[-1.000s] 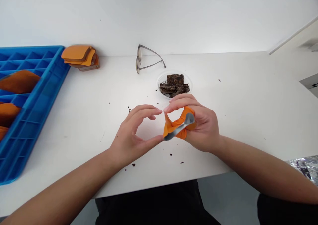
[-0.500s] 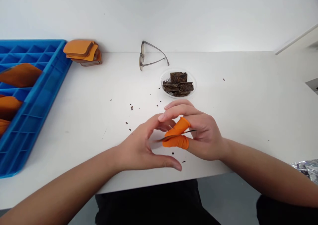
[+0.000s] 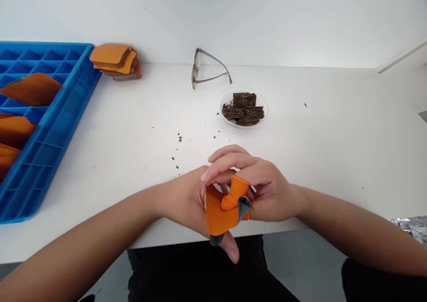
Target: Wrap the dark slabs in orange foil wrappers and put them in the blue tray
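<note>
My right hand (image 3: 263, 188) wears orange finger cots (image 3: 236, 193) on thumb and forefinger, and these pinch a thin, flexible orange sheet (image 3: 216, 211). Dark grey shows on the sheet's underside where its edges curl over. Cupped beside it, my left hand (image 3: 187, 199) has its thumb stretched out below the sheet and holds nothing firmly; its other fingers are mostly hidden behind the sheet and my right hand. Beyond both hands stands a clear round dish (image 3: 224, 120) with stacks of thin dark brown squares (image 3: 245, 110), flaky in texture.
At the left a blue divided tray (image 3: 56, 137) holds several orange pieces (image 3: 33, 90). A stack of orange sheets (image 3: 115, 57) stands beside its far corner. Eyeglasses (image 3: 213, 78) lie near the wall. Dark crumbs (image 3: 180, 138) dot the white table (image 3: 316, 159). Crumpled foil (image 3: 412, 224) sits at the right edge.
My right hand has tipped the orange sheet, so its broad orange face now shows instead of its thin edge. Both hands sit slightly lower, and the left thumb points further down.
</note>
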Tool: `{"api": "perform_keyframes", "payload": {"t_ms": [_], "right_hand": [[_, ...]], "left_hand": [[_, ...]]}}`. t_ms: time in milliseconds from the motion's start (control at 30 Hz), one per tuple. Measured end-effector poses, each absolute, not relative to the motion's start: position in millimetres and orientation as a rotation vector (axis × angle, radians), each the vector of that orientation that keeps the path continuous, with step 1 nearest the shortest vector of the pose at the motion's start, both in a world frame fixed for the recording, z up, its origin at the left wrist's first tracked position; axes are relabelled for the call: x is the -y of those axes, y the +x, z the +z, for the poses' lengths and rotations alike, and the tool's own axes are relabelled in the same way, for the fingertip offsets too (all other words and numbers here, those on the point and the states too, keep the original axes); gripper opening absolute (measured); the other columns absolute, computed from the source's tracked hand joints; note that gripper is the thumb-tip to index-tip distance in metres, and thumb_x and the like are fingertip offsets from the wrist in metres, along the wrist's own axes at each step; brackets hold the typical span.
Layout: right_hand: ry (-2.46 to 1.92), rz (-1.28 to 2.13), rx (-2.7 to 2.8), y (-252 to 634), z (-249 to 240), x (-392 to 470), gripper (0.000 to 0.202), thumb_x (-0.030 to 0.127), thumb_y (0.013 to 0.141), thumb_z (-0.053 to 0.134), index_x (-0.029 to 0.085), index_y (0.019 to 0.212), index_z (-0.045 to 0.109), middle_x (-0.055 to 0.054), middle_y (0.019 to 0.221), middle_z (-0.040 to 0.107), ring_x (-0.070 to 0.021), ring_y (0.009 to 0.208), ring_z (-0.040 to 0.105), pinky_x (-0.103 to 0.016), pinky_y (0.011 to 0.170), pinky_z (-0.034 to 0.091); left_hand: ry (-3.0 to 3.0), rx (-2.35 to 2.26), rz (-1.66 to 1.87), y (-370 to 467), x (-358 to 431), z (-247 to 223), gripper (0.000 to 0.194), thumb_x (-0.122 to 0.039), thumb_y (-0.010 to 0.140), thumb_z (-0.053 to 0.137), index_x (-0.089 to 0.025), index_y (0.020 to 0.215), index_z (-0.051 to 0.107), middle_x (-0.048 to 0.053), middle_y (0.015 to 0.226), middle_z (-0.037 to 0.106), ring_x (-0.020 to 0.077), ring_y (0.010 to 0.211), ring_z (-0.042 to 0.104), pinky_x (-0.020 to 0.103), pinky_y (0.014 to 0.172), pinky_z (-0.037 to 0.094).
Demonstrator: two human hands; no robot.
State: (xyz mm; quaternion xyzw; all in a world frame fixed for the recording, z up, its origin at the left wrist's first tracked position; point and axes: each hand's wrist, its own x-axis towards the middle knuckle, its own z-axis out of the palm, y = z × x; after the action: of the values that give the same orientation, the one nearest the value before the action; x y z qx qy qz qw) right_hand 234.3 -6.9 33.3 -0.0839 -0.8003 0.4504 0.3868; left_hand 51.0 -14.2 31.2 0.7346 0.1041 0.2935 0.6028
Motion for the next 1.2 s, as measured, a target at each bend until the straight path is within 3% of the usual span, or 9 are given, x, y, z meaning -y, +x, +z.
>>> {"api": "perform_keyframes", "payload": {"t_ms": [133, 233, 333, 500, 800, 1000, 1100, 1200], "right_hand": [[-0.187, 1.15, 2.033, 238.2, 33.5, 1.7, 0.012, 0.026, 0.09, 0.075, 0.018, 0.082, 0.071, -0.013, 0.12, 0.076, -0.0168, 0.103, 0.07, -0.042, 0.111, 0.046], [-0.195, 1.097, 2.042, 239.8, 35.0, -0.5, 0.01, 0.027, 0.09, 0.075, 0.017, 0.086, 0.075, -0.014, 0.122, 0.076, -0.0181, 0.115, 0.068, -0.041, 0.114, 0.045], [-0.243, 1.054, 2.053, 239.2, 36.5, 0.5, 0.013, 0.03, 0.088, 0.078, 0.018, 0.083, 0.075, -0.015, 0.126, 0.074, -0.0202, 0.124, 0.062, -0.04, 0.111, 0.049], [-0.352, 1.059, 2.057, 234.3, 35.2, 6.1, 0.009, 0.026, 0.084, 0.081, 0.021, 0.08, 0.074, -0.012, 0.128, 0.072, -0.0206, 0.121, 0.063, -0.038, 0.102, 0.056], [-0.327, 0.968, 2.028, 229.3, 23.5, 6.4, 0.012, 0.026, 0.08, 0.084, 0.019, 0.083, 0.076, -0.013, 0.123, 0.073, -0.0219, 0.113, 0.066, -0.04, 0.099, 0.059], [-0.39, 0.801, 1.979, 228.9, 18.9, 10.2, 0.027, 0.03, 0.078, 0.087, 0.016, 0.097, 0.075, -0.013, 0.118, 0.07, -0.0168, 0.095, 0.069, -0.03, 0.075, 0.064], [-0.458, 0.585, 2.01, 229.6, 22.3, 12.3, 0.039, 0.039, 0.076, 0.088, 0.018, 0.104, 0.072, -0.013, 0.119, 0.071, -0.0177, 0.094, 0.07, -0.033, 0.08, 0.064], [-0.443, 0.307, 2.065, 230.9, 25.0, 12.3, 0.023, 0.034, 0.081, 0.083, 0.024, 0.099, 0.072, -0.009, 0.118, 0.072, -0.0194, 0.101, 0.07, -0.034, 0.083, 0.065]], "left_hand": [[1.756, -0.182, 0.694, 45.6, 9.4, 39.4, 0.079, -0.03, 0.052, 0.101, -0.025, 0.12, 0.062, 0.006, 0.113, 0.063, 0.0248, 0.109, 0.063, 0.039, 0.103, 0.056], [1.728, -0.175, 0.687, 46.5, 12.6, 43.6, 0.091, -0.03, 0.049, 0.102, -0.026, 0.129, 0.058, 0.007, 0.116, 0.063, 0.0279, 0.114, 0.062, 0.044, 0.108, 0.053], [1.659, -0.238, 0.698, 50.9, 20.0, 43.6, 0.088, -0.028, 0.052, 0.101, -0.026, 0.127, 0.056, 0.006, 0.112, 0.062, 0.0263, 0.109, 0.063, 0.041, 0.101, 0.056], [1.558, -0.27, 0.8, 57.4, 27.9, 30.3, 0.061, -0.041, 0.06, 0.097, -0.023, 0.099, 0.054, 0.003, 0.093, 0.059, 0.0204, 0.088, 0.062, 0.034, 0.079, 0.057], [1.547, -0.333, 0.947, 62.0, 23.6, 8.4, 0.07, -0.065, 0.05, 0.094, -0.021, 0.08, 0.048, -0.004, 0.068, 0.047, 0.0112, 0.059, 0.044, 0.027, 0.051, 0.039], [1.596, -0.342, 0.977, 56.6, 25.4, -2.2, 0.073, -0.065, 0.048, 0.095, -0.022, 0.077, 0.043, -0.007, 0.061, 0.039, 0.0084, 0.054, 0.033, 0.026, 0.047, 0.032], [1.632, -0.348, 0.974, 54.1, 27.5, -6.4, 0.072, -0.067, 0.05, 0.093, -0.023, 0.081, 0.045, -0.008, 0.059, 0.041, 0.0089, 0.053, 0.036, 0.026, 0.047, 0.035], [1.632, -0.309, 1.013, 53.2, 28.0, -6.7, 0.065, -0.061, 0.056, 0.094, -0.022, 0.082, 0.048, -0.007, 0.061, 0.046, 0.008, 0.051, 0.04, 0.024, 0.045, 0.036]]}}
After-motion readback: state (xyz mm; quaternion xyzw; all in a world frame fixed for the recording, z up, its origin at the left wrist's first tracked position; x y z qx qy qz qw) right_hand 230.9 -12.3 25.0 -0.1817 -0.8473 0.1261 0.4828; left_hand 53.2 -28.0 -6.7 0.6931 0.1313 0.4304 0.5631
